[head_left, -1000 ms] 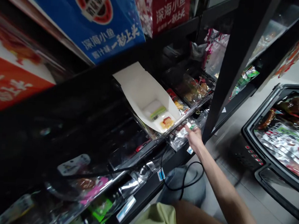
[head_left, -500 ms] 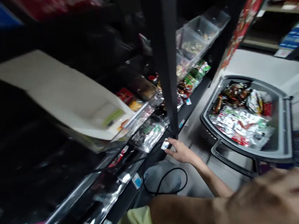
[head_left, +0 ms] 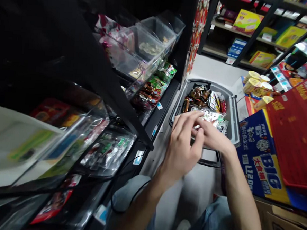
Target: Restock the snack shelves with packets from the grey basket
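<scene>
My left hand (head_left: pixel 184 148) is raised in the middle of the view with its fingers stretched forward and the thumb apart, holding nothing visible. My right hand (head_left: pixel 213 134) crosses behind it from the right, its visible part stretched out; the left hand covers its fingertips. Just beyond both hands stands a grey shopping basket (head_left: pixel 234 114) on the floor. Inside lie dark brown vacuum packs (head_left: pixel 200 95), white-and-red packets (head_left: pixel 216 101) and a shiny silver packet (head_left: pixel 213 117), partly hidden by my hands.
A black shelf post (head_left: pixel 114 78) rises at left beside clear bins (head_left: pixel 149 47) and bagged snacks (head_left: pixel 109 150). A dark cable (head_left: pixel 112 195) loops near my knee. Blue cartons (head_left: pixel 260 152), a red box (head_left: pixel 298 134) and snack cups (head_left: pixel 251 84) flank the right.
My right hand has left the shelf edge and moved up toward the basket. My left arm has swung back from the right, bringing the hands together. The view has turned rightward.
</scene>
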The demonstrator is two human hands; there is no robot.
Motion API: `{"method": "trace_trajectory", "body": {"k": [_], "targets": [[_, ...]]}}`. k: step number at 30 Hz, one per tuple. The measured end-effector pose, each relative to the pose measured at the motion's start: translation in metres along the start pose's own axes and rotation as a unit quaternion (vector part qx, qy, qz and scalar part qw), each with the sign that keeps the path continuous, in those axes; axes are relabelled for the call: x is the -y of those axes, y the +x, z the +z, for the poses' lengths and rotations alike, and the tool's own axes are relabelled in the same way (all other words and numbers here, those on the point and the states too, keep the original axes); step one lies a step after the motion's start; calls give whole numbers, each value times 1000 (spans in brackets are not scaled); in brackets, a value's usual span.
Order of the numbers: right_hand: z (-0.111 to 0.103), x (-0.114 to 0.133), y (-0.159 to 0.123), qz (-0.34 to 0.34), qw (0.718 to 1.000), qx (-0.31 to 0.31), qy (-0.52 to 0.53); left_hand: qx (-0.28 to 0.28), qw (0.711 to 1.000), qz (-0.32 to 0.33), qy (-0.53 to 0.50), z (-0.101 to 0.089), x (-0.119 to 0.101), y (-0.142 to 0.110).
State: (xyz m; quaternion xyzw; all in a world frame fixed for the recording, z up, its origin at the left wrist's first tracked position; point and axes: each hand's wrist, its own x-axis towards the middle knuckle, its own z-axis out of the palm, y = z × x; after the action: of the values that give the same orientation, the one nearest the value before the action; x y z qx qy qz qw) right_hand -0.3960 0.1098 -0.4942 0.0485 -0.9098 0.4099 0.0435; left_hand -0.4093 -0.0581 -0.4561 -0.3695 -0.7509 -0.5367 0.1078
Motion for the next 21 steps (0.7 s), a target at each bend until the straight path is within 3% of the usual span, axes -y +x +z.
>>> {"method": "trace_trajectory", "body": {"k": [2,4,6,9,13,16,21], "targets": [[-24,-28,3,86,979,-101,-152,52,997,-15,46,13,15,-4],[-39,-63,4,213,925,-135,-283,135,984,-32,115,30,31,-13],[-46,-97,2,308,897,-65,-312,224,958,-38,177,46,44,-23],[-46,-133,-1,369,880,5,-298,306,923,-26,234,60,60,-34],[-36,-150,2,412,860,-35,-298,336,899,-18,281,66,74,-37],[-30,-156,4,437,847,-101,-286,343,888,-10,305,70,84,-36],[-36,-168,1,413,871,-205,-171,314,901,14,298,77,97,-40]]}}
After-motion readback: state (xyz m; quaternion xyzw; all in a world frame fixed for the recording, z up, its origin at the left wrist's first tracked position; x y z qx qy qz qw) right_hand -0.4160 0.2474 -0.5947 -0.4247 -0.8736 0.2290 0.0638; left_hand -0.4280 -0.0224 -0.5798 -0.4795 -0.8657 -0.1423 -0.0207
